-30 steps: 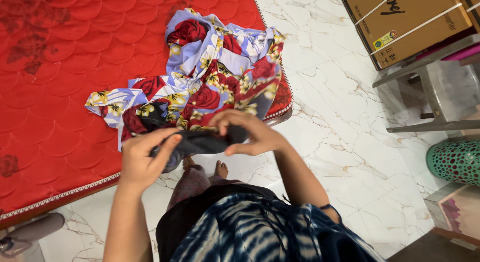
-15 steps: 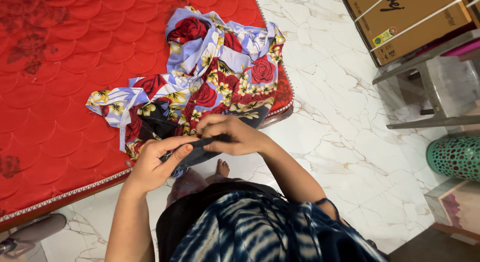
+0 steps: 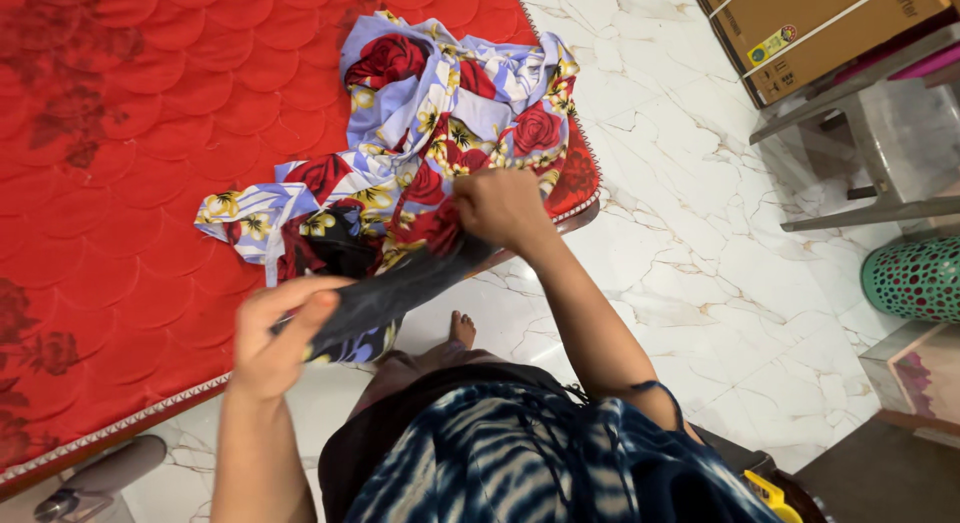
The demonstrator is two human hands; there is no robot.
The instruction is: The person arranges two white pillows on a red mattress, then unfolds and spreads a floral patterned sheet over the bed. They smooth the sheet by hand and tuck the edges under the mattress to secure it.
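**Dark cloth stretched between two hands at the mattress edge**

Here, held taut: a dark cloth point(image 3: 400, 288), running on a slant from lower left to upper right, over the edge of the mattress point(image 3: 120, 163) and the floor point(image 3: 700, 233) just beside it.

At the low end, the left hand point(image 3: 275, 333), fingers curled and closed on the cloth, thumb on top. At the high end, the right hand point(image 3: 500, 208), knuckles up and fist shut on the other end, right against the floral heap. Whether the right hand also pinches some of the print, impossible to tell.

Behind the cloth, a crumpled floral sheet point(image 3: 440, 123) in lilac with red roses and yellow blooms, piled at the near corner of the red quilted mattress, one flap spread out to the left. Something dark in the folds just below the heap, partly hidden by the cloth.

Below, a blue and white tie-dye top point(image 3: 520, 463) and one bare foot point(image 3: 462, 330) on the white marble.

Off to the right, well apart: a cardboard box point(image 3: 820, 28) with white straps on a grey stand point(image 3: 880, 153), and a green perforated basket point(image 3: 915, 278) at the frame edge.
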